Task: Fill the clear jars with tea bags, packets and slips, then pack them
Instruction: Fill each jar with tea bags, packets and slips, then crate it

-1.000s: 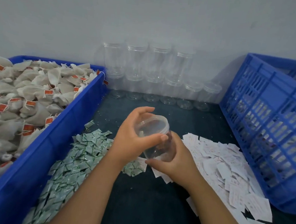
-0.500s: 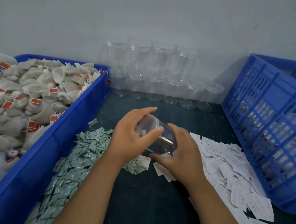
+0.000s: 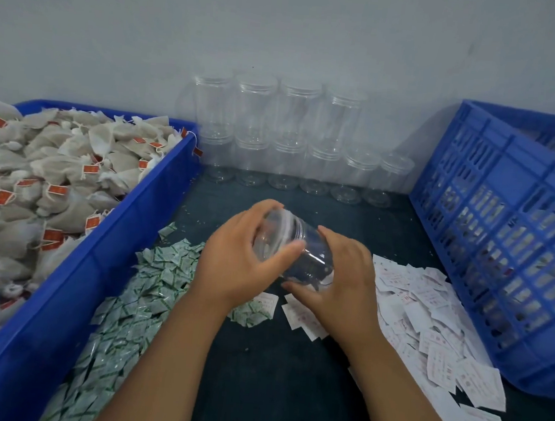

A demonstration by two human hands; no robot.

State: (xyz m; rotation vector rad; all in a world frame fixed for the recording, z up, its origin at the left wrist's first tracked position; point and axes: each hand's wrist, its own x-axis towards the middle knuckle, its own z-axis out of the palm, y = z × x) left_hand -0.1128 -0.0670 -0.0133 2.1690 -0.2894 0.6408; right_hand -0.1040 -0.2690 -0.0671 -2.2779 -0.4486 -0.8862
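Jar (image 3: 303, 245) tilted further, fingers of left hand (image 3: 236, 260) and right hand (image 3: 343, 280) round it, above packets (image 3: 153, 277) and slips (image 3: 427, 306), spare jars (image 3: 287, 138) behind.

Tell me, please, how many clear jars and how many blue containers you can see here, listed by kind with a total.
Jars by the wall: 10 (4 stacked on 6)
Held jar: 1
Blue bin: 1
Blue crate: 1
Total: 13

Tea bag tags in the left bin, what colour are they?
The tags are orange-red, on off-white tea bags in the blue bin; clearest in the head view.
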